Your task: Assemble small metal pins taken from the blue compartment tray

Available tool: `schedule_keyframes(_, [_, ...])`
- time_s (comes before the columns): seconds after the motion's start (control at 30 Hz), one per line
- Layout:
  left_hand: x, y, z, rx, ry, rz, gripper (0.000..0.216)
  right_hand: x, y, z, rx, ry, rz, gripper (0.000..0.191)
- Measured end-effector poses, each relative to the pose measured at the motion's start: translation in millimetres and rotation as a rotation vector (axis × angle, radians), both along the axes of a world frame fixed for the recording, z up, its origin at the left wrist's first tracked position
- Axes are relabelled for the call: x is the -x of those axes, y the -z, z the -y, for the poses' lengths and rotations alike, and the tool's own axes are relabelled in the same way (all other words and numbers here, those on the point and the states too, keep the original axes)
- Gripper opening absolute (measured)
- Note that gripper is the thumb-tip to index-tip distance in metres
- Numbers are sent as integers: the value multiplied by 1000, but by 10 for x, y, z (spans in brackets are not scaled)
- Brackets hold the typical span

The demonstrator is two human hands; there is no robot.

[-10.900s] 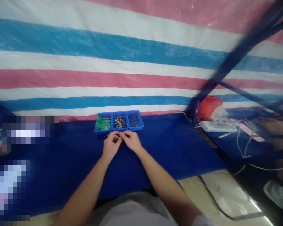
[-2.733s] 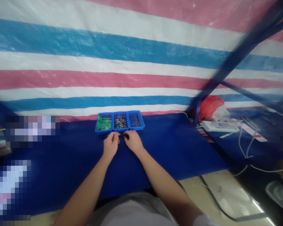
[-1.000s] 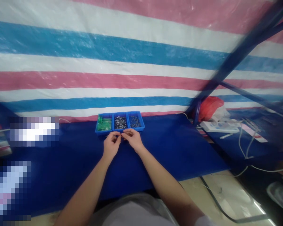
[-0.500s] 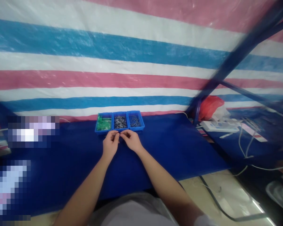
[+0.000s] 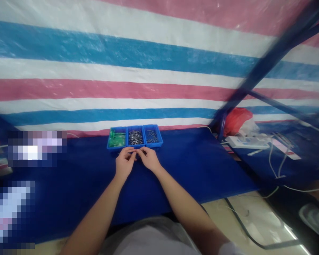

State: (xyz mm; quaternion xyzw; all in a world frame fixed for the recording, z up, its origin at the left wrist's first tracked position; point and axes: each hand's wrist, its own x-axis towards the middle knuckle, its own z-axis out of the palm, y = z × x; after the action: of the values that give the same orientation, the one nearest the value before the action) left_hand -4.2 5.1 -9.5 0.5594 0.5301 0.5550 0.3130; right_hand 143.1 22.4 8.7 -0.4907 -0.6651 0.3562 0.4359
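Note:
My left hand [image 5: 125, 162] and my right hand [image 5: 149, 158] meet fingertip to fingertip over the blue table. Both are closed in a pinch, and whatever is between the fingers is too small to make out. Just beyond them stand three joined blue bins. Green pieces in clear wrapping [image 5: 117, 139] fill the left bin [image 5: 108, 146]. Many shiny metal screw-like pieces [image 5: 135, 137] lie in the middle bin. Fewer thin grey metal pins [image 5: 151, 136] are in the right bin [image 5: 154, 145].
A striped plastic sheet [image 5: 122, 92] hangs behind the blue table [image 5: 191, 163]. To the right, a slanted dark blue frame post [image 5: 251, 76] rises near a red plastic bag [image 5: 236, 120], a white box [image 5: 247, 142] and loose cables [image 5: 272, 161]. Blurred blocks cover the left side.
The fingertips have shifted slightly against each other, with my left thumb a little further right. The bins stay where they were.

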Motion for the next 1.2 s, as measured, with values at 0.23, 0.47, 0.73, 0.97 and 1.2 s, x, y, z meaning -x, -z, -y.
schedule_keyframes(0.23, [21, 16, -17, -3, -45, -33, 29, 25, 19, 7, -37, -11, -124, 16])
schedule_keyframes(0.47, [22, -8, -10, 28, -74, -47, 28, 34, -8, 20, -80, -37, -77, 12])
schedule_keyframes(0.73, [-10, -27, 7, -27, -21, 38, 34, 5, -7, 12, -20, -26, 2, 23])
schedule_keyframes(0.97, [3, -5, -7, -10, -43, 5, 31, 23, -2, 12, -40, -21, -83, 18])
schedule_keyframes(1.2, [17, -4, -16, 8, -37, -54, 27, 27, -2, 16, -53, -47, -59, 14])
